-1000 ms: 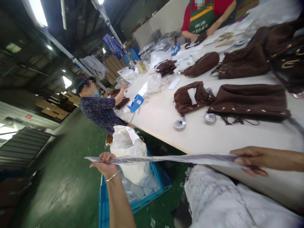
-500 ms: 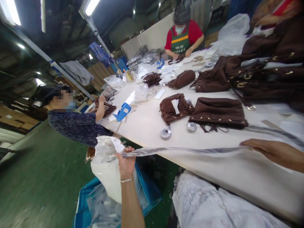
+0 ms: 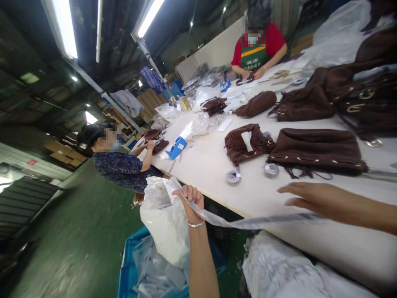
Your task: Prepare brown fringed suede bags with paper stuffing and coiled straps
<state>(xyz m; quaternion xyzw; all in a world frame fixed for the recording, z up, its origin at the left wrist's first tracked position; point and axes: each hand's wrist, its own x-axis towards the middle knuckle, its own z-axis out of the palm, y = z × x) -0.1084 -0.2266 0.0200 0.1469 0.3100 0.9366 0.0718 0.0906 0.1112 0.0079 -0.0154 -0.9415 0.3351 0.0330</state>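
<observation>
My left hand (image 3: 192, 203), closed in a fist, grips one end of a long clear plastic strip (image 3: 248, 222). From there the strip sags and runs right across the table edge. My right hand (image 3: 307, 196) hovers over the strip with its thumb and fingers apart, holding nothing. Just beyond it lie a brown drawstring bag (image 3: 316, 149) with metal eyelets and a smaller fringed brown piece (image 3: 237, 145). Two coiled strips (image 3: 233, 177) rest in front of these. A white plastic sack (image 3: 164, 231) hangs beside my left hand.
A blue crate (image 3: 124, 265) of clear plastic stands below the sack. White cloth (image 3: 279, 265) is bundled under the table edge (image 3: 223, 203). A blue tape dispenser (image 3: 177, 148) sits on the left. Two co-workers (image 3: 120, 165) handle brown items; more brown bags (image 3: 322, 95) are piled right.
My right hand has let go of the strip and its fingers have spread. My left hand has closed into a fist on the strip, which now sags lower. The view has shifted left.
</observation>
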